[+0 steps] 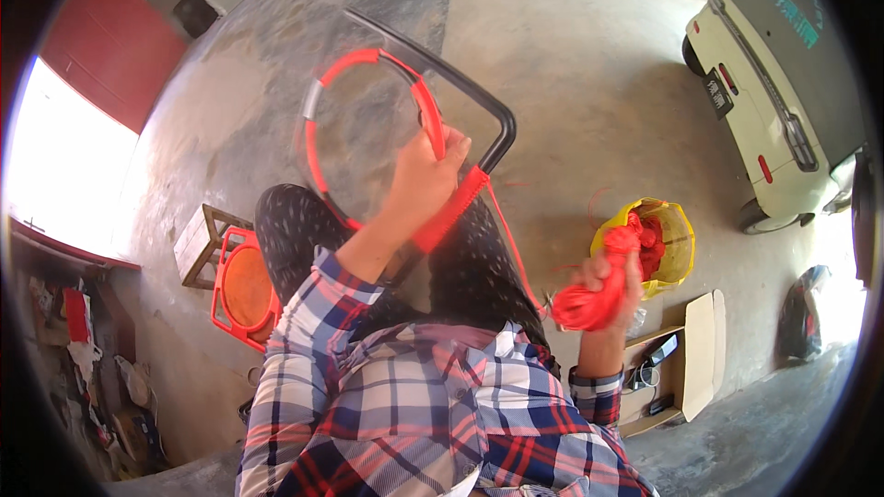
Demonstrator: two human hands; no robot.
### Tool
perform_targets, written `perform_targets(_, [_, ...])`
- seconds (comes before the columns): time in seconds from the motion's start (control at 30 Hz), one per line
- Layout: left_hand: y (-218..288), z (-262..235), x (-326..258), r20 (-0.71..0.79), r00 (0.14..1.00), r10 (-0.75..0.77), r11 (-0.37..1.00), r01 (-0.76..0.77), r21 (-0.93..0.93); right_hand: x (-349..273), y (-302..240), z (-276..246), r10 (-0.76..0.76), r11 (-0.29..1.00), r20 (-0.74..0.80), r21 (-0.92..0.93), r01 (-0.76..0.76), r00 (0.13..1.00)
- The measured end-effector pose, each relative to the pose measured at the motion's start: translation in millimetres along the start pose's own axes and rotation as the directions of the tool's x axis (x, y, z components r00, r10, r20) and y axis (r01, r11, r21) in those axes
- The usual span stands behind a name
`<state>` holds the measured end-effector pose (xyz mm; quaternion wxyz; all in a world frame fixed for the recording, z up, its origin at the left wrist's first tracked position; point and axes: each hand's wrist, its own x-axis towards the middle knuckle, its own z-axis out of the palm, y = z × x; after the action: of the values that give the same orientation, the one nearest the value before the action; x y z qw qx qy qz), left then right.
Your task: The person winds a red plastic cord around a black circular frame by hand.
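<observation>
My left hand [428,170] is closed on the side of a round hoop [313,147] held above my lap. The hoop is mostly red, with a grey patch and a dark patch, and is slightly blurred. Beyond it a black bent bar [451,74] runs out and turns back toward my knees. Red cord is wound tightly round the bar's near part [451,212]. From this winding a red strand [511,253] stretches to the bundle of red cord [599,294] gripped in my right hand [629,281]. Whether hoop and bar are joined is hard to see.
A yellow bag [680,237] with more red cord stands right of my knees. Nearer lies an open cardboard box [700,359] with small devices and a cable. On the left are an orange-red stool [247,285] and a wooden stool [198,244]. A van [769,129] stands far right.
</observation>
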<state>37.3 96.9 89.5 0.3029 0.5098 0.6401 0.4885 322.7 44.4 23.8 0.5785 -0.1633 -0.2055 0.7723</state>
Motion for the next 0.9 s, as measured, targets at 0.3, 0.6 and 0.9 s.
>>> perform_targets(0.3, [-124.8,53.1,-1.2,-0.015,0.997,-0.071,0.994,0.072,0.087,-24.9,-54.5,33.4,-0.207,0.960,0.192,0.228,0.162,0.959])
perform_targets(0.6, [-174.8,57.0,8.5,0.018,0.932,-0.363,0.930,0.363,-0.061,10.3,-19.5,88.4,-0.069,0.997,0.172,0.041,0.063,0.983])
perform_targets(0.9, [-88.1,33.8,-36.9,-0.242,0.896,0.373,0.907,-0.297,0.300,21.1,-16.6,112.3,0.020,0.969,0.402,-0.235,0.082,0.915])
